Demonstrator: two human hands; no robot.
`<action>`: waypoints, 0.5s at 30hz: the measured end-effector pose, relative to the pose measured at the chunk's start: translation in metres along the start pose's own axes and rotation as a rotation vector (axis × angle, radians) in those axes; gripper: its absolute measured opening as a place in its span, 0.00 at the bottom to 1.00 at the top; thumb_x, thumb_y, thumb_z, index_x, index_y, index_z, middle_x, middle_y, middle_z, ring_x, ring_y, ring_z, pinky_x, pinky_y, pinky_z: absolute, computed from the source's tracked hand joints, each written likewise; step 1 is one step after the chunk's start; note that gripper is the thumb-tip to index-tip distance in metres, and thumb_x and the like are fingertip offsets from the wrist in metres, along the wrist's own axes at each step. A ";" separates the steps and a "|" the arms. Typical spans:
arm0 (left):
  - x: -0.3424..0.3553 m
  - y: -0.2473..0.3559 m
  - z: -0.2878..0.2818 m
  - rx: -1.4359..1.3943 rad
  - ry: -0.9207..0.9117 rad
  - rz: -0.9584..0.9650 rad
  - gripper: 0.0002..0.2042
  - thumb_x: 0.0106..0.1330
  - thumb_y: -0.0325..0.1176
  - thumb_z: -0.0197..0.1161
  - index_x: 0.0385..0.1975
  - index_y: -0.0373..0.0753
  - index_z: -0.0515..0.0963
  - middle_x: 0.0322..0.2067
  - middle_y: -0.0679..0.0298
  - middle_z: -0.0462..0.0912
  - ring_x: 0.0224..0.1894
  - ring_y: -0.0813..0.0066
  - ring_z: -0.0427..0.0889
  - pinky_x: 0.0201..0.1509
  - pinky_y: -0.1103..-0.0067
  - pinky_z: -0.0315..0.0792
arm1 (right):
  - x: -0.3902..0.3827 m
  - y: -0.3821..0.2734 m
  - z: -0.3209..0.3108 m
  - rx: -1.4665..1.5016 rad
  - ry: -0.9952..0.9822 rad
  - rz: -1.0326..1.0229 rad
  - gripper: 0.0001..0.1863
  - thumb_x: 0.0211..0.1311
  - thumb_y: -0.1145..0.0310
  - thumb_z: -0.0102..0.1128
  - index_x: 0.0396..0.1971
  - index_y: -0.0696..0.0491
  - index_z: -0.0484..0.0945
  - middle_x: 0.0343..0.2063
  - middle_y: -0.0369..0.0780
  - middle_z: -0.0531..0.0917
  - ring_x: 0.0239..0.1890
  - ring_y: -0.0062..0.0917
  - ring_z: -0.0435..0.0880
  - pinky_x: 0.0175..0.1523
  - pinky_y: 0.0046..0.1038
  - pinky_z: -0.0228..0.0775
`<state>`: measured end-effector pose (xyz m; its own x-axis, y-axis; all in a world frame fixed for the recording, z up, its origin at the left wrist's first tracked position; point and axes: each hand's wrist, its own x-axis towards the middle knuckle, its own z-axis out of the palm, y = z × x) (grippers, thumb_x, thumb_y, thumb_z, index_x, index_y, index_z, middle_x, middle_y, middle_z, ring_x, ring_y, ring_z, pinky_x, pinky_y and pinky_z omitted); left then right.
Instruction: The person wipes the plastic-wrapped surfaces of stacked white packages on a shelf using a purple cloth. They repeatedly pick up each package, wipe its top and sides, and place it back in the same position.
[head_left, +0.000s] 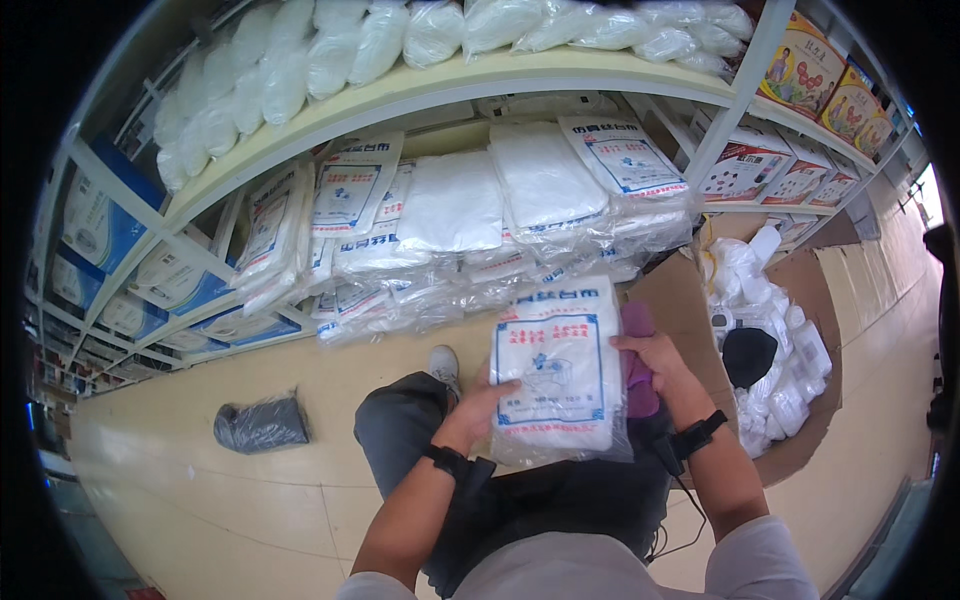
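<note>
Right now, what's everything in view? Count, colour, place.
held package: 1, white, centre
purple item: 1, purple, beside held package
shelving: 1, pale, ahead
stacked packages: many, white, middle shelf
bagged bundles: many, white, top shelf
display boxes: several, blue-white, left
yellow boxes: 2+, yellow, upper right
lower boxes: 3+, white-red, right
cardboard box: 1, brown, floor right
bagged goods: many, white, inside cardboard box
black item: 1, black, on bagged goods
wrapped package: 1, dark grey, floor left
shoe: 1, pale, floor
trousers: 1, dark, below
wristbands: 2, black, forearms
left hand: 1, bare, package left edge
right hand: 1, bare, package right edge
</note>
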<state>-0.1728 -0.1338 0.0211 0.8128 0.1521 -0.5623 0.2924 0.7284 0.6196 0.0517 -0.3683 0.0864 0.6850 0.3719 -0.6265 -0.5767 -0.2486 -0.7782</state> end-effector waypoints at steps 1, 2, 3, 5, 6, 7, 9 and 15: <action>0.014 0.002 -0.014 0.018 0.015 0.038 0.33 0.68 0.14 0.60 0.73 0.42 0.63 0.61 0.55 0.79 0.60 0.60 0.82 0.61 0.64 0.81 | 0.007 -0.003 -0.008 0.102 0.009 -0.065 0.26 0.58 0.79 0.72 0.57 0.62 0.75 0.46 0.47 0.86 0.46 0.37 0.89 0.51 0.40 0.84; 0.029 0.002 -0.026 0.036 0.030 0.077 0.32 0.69 0.15 0.60 0.72 0.42 0.64 0.60 0.55 0.80 0.59 0.59 0.82 0.60 0.63 0.82 | 0.014 -0.007 -0.015 0.204 0.020 -0.131 0.25 0.58 0.79 0.72 0.56 0.60 0.76 0.46 0.45 0.86 0.47 0.36 0.88 0.52 0.39 0.84; 0.042 0.004 -0.034 0.053 0.042 0.112 0.30 0.69 0.15 0.60 0.71 0.42 0.66 0.60 0.55 0.80 0.58 0.58 0.83 0.59 0.62 0.83 | 0.020 -0.011 -0.019 0.305 0.034 -0.196 0.25 0.58 0.79 0.72 0.56 0.59 0.76 0.46 0.44 0.86 0.47 0.35 0.88 0.52 0.38 0.83; 0.065 0.005 -0.044 0.038 0.107 0.083 0.31 0.69 0.14 0.60 0.72 0.44 0.65 0.59 0.56 0.81 0.58 0.59 0.83 0.60 0.63 0.82 | 0.017 -0.027 -0.013 0.336 0.091 -0.263 0.24 0.60 0.79 0.71 0.56 0.57 0.76 0.47 0.43 0.85 0.48 0.34 0.87 0.53 0.36 0.82; 0.082 0.003 -0.058 0.086 0.123 0.111 0.32 0.69 0.14 0.60 0.72 0.44 0.65 0.59 0.56 0.81 0.58 0.60 0.83 0.61 0.63 0.82 | 0.014 -0.036 -0.004 0.359 0.077 -0.276 0.24 0.61 0.79 0.70 0.57 0.57 0.76 0.48 0.43 0.85 0.49 0.34 0.87 0.54 0.36 0.82; 0.100 0.001 -0.073 0.134 0.140 0.140 0.32 0.69 0.14 0.60 0.73 0.44 0.65 0.59 0.57 0.81 0.58 0.61 0.83 0.61 0.63 0.81 | 0.013 -0.045 0.006 0.381 0.062 -0.291 0.24 0.61 0.79 0.70 0.57 0.57 0.76 0.49 0.43 0.85 0.50 0.33 0.87 0.55 0.36 0.81; 0.133 -0.003 -0.090 0.116 0.141 0.170 0.33 0.69 0.16 0.63 0.74 0.45 0.64 0.60 0.57 0.81 0.59 0.63 0.82 0.61 0.66 0.80 | 0.013 -0.054 0.020 0.404 0.063 -0.322 0.25 0.62 0.79 0.70 0.58 0.57 0.75 0.50 0.42 0.84 0.50 0.33 0.86 0.57 0.36 0.80; 0.205 0.019 -0.108 -0.019 0.106 0.204 0.29 0.67 0.18 0.66 0.69 0.42 0.71 0.55 0.59 0.85 0.55 0.65 0.85 0.59 0.68 0.81 | 0.040 -0.086 0.032 0.538 0.044 -0.475 0.26 0.63 0.77 0.69 0.61 0.57 0.73 0.53 0.42 0.83 0.53 0.33 0.84 0.60 0.36 0.78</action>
<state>-0.0553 -0.0170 -0.1415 0.7966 0.3663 -0.4810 0.1164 0.6878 0.7165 0.1146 -0.3037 0.1294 0.9270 0.2915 -0.2359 -0.3440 0.4108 -0.8443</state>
